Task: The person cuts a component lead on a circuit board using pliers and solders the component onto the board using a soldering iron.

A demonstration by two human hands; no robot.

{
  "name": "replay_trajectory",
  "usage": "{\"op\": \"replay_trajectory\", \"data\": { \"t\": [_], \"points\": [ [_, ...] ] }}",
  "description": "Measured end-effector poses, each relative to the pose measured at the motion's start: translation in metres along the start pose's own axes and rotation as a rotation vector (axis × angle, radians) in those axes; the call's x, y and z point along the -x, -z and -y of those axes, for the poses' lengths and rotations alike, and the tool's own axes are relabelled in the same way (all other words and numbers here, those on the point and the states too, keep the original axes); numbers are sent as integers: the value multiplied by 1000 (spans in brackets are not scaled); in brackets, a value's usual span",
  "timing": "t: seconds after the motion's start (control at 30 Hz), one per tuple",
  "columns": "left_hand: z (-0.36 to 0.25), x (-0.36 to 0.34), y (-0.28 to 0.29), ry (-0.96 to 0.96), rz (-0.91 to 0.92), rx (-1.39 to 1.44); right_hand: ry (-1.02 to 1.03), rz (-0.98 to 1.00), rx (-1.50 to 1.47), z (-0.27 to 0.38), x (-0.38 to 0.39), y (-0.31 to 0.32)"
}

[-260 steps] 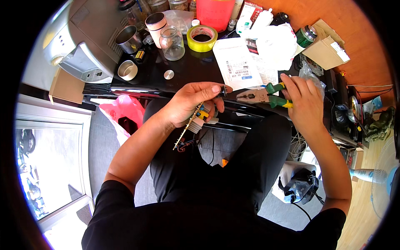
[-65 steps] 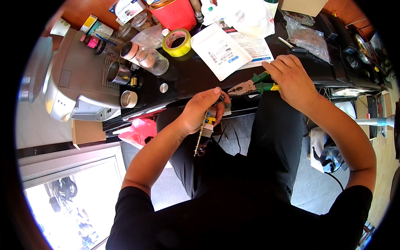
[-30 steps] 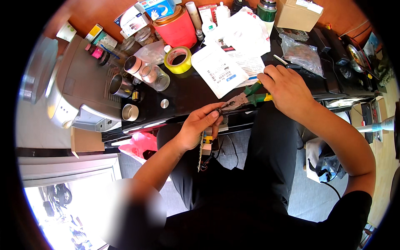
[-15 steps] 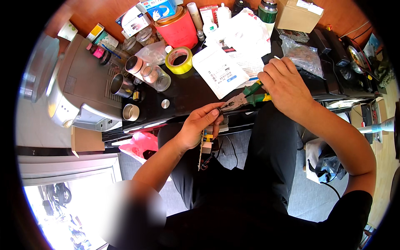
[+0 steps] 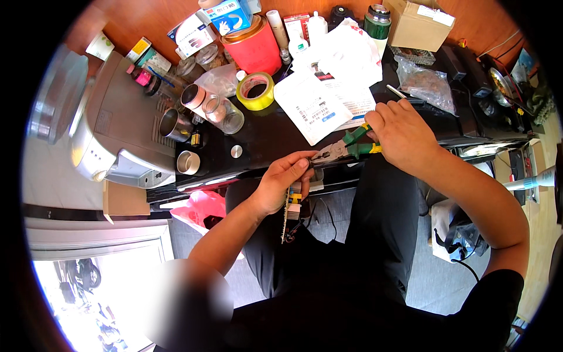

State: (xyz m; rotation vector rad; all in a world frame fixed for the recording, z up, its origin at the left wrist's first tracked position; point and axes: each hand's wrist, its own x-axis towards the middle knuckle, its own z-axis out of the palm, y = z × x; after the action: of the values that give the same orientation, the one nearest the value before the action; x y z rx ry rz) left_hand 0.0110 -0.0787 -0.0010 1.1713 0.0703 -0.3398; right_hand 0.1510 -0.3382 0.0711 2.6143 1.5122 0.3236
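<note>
Green-handled pliers (image 5: 347,146) sit clamped in the right hand (image 5: 404,132), nose aimed left at the top of a small wired part (image 5: 291,202) pinched in the left hand (image 5: 281,185), hanging lengthwise below the bench (image 5: 264,138) edge.

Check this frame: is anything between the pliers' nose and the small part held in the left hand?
Nothing visible. The pliers, gripped by the right hand, point their nose straight at the small part by the left hand fingertips.
</note>
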Motion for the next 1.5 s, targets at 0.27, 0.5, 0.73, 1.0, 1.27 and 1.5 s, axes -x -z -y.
{"op": "replay_trajectory", "data": {
  "t": [0.27, 0.5, 0.73, 1.0, 1.27, 1.5],
  "points": [
    [1, 0, 0, -6, -34, -26, -1, -13, -12, -1, -3, 2],
    [8, -4, 5, -91, -31, -143, -4, 44, 0, 1, -7, 11],
    [7, -4, 5, -56, -62, -63, 6, 34, 15, 2, -8, 7],
    [4, -2, 1, -36, -80, 17, 11, -7, 71, 3, -11, 6],
    [5, -4, 1, -4, -110, 36, 9, -5, 69, 6, -12, 5],
    [5, -5, 3, -19, -107, 35, -6, -29, 99, 9, -13, 12]
  ]
}}
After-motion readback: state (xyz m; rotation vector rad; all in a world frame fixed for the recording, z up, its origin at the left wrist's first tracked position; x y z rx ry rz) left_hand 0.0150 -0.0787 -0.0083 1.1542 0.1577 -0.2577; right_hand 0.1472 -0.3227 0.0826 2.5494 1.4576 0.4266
